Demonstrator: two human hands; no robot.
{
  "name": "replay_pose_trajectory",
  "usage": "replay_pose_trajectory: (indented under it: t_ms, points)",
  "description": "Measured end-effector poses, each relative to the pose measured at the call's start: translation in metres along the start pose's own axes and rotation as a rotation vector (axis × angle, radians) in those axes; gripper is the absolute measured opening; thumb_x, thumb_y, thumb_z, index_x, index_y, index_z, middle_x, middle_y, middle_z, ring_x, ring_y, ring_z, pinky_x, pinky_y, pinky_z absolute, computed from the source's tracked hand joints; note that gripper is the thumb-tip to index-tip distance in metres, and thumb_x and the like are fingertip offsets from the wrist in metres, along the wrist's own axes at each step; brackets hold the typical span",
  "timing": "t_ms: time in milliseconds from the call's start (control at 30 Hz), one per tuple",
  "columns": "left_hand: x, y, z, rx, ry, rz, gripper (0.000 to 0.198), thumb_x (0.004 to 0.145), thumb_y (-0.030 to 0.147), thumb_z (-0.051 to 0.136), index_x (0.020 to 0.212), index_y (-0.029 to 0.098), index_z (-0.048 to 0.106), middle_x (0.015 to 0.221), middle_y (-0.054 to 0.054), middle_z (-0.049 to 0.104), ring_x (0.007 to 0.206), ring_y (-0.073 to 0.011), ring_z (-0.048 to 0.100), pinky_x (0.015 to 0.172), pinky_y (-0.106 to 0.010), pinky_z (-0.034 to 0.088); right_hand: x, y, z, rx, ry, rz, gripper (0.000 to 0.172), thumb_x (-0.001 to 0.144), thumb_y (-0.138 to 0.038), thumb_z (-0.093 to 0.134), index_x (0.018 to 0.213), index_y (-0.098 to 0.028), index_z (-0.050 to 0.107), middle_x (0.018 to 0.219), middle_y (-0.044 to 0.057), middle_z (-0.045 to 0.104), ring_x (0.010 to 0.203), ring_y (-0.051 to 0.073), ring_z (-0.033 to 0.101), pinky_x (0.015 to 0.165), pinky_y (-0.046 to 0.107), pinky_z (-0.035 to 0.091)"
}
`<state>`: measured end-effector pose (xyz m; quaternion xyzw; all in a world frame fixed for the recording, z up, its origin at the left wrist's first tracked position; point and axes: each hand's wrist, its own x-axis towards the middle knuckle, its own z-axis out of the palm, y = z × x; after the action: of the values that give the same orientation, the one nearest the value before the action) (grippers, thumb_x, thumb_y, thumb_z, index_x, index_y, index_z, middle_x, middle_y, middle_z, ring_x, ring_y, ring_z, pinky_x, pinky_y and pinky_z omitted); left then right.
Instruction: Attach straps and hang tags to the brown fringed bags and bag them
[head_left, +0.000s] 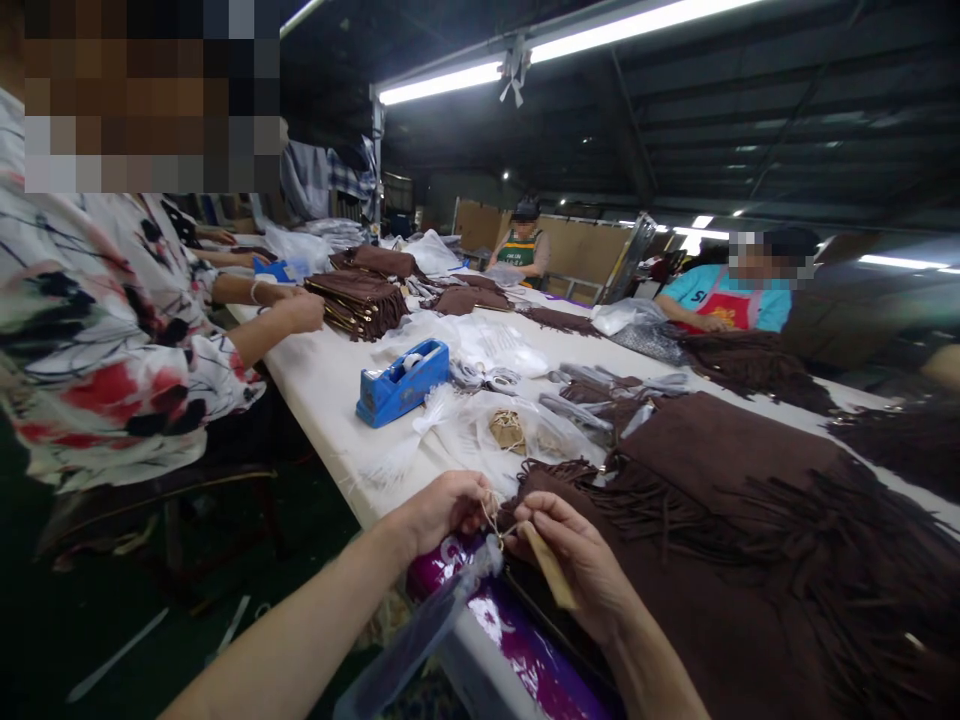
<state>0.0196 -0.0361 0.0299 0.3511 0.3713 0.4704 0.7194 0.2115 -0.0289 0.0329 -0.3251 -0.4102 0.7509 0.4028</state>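
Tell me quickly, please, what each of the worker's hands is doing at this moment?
Left hand: closed, pinching the thin string.
Right hand: closed, pinching the same string and holding a tan paper tag.

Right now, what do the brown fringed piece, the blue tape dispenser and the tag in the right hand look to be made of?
Brown fringed piece: likely suede or faux suede; matte, napped, cut into limp strips.
Blue tape dispenser: moulded plastic, smooth with a slight sheen.
Tag: probably kraft card; flat, tan, stiff, on thin twine.

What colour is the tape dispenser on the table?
Blue, the tape dispenser shows clearly in the head view.
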Motion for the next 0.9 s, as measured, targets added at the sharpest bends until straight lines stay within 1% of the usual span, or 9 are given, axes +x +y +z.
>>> replay_pose_trajectory:
  t_ms: [100, 200, 267, 333, 400, 533, 667, 767, 900]
  points:
    - [0.001, 0.001, -0.010, -0.265, -0.112, -0.067, 0.009, 0.060, 0.019, 0.060, 0.064, 0.014, 0.053, 0.063, -0.001, 0.057, 0.055, -0.0118, 0.052, 0.056, -0.024, 0.039, -0.004, -0.004, -0.009, 0.141, -0.025, 0.029, 0.030, 0.063, -0.021, 0.077, 0.092, -0.018, 0.072, 0.102, 0.009, 0.074, 0.102, 0.026, 0.068, 0.093, 0.041, 0.052]
    - [0.001, -0.005, -0.015, -0.464, -0.143, -0.042, 0.005, 0.065, 0.016, 0.059, 0.064, 0.013, 0.055, 0.066, -0.004, 0.060, 0.064, -0.0152, 0.059, 0.069, -0.030, 0.046, -0.002, 0.001, -0.009, 0.104, 0.005, -0.031, 0.040, 0.057, -0.016, 0.079, 0.096, -0.018, 0.072, 0.111, 0.010, 0.072, 0.113, 0.028, 0.063, 0.098, 0.040, 0.050]
    - [-0.001, -0.008, -0.015, -0.559, -0.139, -0.006, 0.004, 0.067, 0.015, 0.059, 0.065, 0.013, 0.057, 0.072, -0.006, 0.065, 0.071, -0.0173, 0.062, 0.074, -0.032, 0.048, 0.001, 0.007, -0.006, 0.018, 0.079, -0.069, 0.037, 0.060, -0.025, 0.083, 0.094, -0.019, 0.071, 0.105, 0.008, 0.073, 0.104, 0.026, 0.068, 0.089, 0.035, 0.055]
    - [-0.004, -0.010, -0.013, -0.592, -0.115, 0.034, 0.003, 0.068, 0.015, 0.059, 0.066, 0.012, 0.059, 0.088, -0.010, 0.069, 0.076, -0.0169, 0.064, 0.075, -0.030, 0.049, 0.004, 0.013, -0.002, -0.164, 0.118, -0.119, 0.033, 0.068, -0.041, 0.079, 0.091, -0.019, 0.069, 0.081, 0.004, 0.073, 0.075, 0.019, 0.071, 0.068, 0.029, 0.057]
    - [-0.007, -0.009, -0.008, -0.541, -0.080, 0.078, 0.002, 0.066, 0.013, 0.060, 0.067, 0.011, 0.060, 0.108, -0.013, 0.069, 0.070, -0.0124, 0.063, 0.069, -0.025, 0.048, 0.007, 0.017, 0.001, -0.424, 0.110, -0.216, 0.031, 0.078, -0.050, 0.068, 0.085, -0.020, 0.066, 0.056, -0.003, 0.062, 0.048, 0.013, 0.057, 0.049, 0.023, 0.047]
    - [-0.013, -0.008, 0.002, -0.245, 0.038, 0.187, 0.017, 0.058, 0.009, 0.065, 0.075, 0.011, 0.067, 0.113, -0.011, 0.068, 0.052, -0.0051, 0.055, 0.053, -0.019, 0.042, 0.006, 0.015, 0.008, -0.907, 0.073, -0.466, 0.025, 0.091, -0.041, 0.052, 0.081, -0.022, 0.066, 0.063, -0.002, 0.062, 0.055, 0.014, 0.054, 0.053, 0.024, 0.038]
    - [-0.013, -0.009, 0.008, 0.194, 0.093, 0.269, 0.030, 0.068, 0.023, 0.066, 0.096, 0.013, 0.073, 0.084, -0.008, 0.073, 0.051, -0.0105, 0.057, 0.051, -0.021, 0.040, 0.002, 0.012, 0.017, -1.137, 0.011, -0.526, 0.025, 0.092, -0.027, 0.046, 0.077, -0.022, 0.065, 0.070, 0.000, 0.065, 0.062, 0.016, 0.056, 0.059, 0.025, 0.037]
    - [-0.011, -0.002, 0.012, 0.642, 0.040, 0.417, 0.030, 0.077, 0.024, 0.061, 0.103, 0.017, 0.075, 0.087, -0.007, 0.074, 0.070, -0.0171, 0.065, 0.067, -0.026, 0.048, 0.002, 0.013, 0.017, -1.103, -0.032, -0.507, 0.024, 0.091, -0.027, 0.048, 0.073, -0.020, 0.064, 0.067, 0.000, 0.062, 0.061, 0.015, 0.055, 0.059, 0.025, 0.037]
    - [-0.014, 0.033, 0.009, 1.070, 0.122, 0.622, 0.026, 0.079, 0.018, 0.059, 0.097, 0.022, 0.077, 0.087, -0.006, 0.074, 0.082, -0.0202, 0.064, 0.079, -0.028, 0.047, 0.005, 0.015, 0.004, -0.751, 0.024, -0.316, 0.033, 0.087, -0.047, 0.054, 0.100, -0.019, 0.067, 0.070, -0.001, 0.061, 0.054, 0.014, 0.054, 0.051, 0.025, 0.044]
